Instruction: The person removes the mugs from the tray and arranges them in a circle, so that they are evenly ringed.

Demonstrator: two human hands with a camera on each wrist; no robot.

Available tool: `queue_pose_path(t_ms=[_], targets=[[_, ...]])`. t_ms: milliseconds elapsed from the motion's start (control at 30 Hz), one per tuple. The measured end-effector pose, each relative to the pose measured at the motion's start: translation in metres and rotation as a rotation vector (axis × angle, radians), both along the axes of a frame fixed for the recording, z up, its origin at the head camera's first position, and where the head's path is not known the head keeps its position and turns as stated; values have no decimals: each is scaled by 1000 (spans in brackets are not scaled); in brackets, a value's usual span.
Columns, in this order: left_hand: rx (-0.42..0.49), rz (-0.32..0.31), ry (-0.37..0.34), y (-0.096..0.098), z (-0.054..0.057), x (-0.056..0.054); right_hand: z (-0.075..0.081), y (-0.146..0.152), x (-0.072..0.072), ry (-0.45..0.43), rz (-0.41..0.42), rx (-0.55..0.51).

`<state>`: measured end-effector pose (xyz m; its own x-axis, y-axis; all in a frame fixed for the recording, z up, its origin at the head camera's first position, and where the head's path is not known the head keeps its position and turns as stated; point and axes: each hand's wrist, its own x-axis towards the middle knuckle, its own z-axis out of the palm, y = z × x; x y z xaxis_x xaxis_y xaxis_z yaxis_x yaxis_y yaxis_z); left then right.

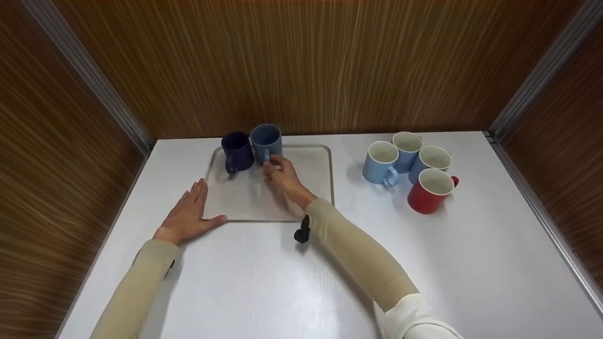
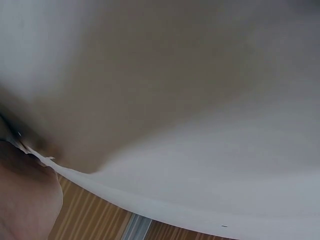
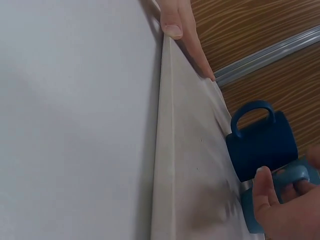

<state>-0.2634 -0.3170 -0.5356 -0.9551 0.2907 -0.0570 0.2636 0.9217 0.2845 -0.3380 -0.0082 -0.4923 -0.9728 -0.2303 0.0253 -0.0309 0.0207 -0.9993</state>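
A dark navy mug (image 1: 238,151) stands at the back left of the pale tray (image 1: 245,207), its handle toward the front. Close beside it on the right is a medium-blue mug (image 1: 266,137). My right hand (image 1: 284,178) pinches this blue mug's handle, and the right wrist view shows the fingers around the handle (image 3: 294,174). My left hand (image 1: 188,216) lies with straight fingers along the tray's front left corner, thumb on the front edge. In the left wrist view only a blurred part of the left hand (image 2: 27,195) shows.
Right of the tray, several light-blue mugs (image 1: 379,162) stand in a cluster with a red mug (image 1: 429,193) at their front. The white table (image 1: 264,278) is bounded by a wood-grain panel (image 1: 311,70) at the back and similar panels at both sides.
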Motion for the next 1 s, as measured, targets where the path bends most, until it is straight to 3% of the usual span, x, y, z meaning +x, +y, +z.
queue_pose_path(t_ms=[200,333,1000], targets=[[-7,2,-3,-1,1,1,1,0,-3,2,-136,59],[7,-4,4,1,3,3,0,1,-3,-1,-163,86],[13,-13,4,1,2,1,4,27,1,19,-74,25]])
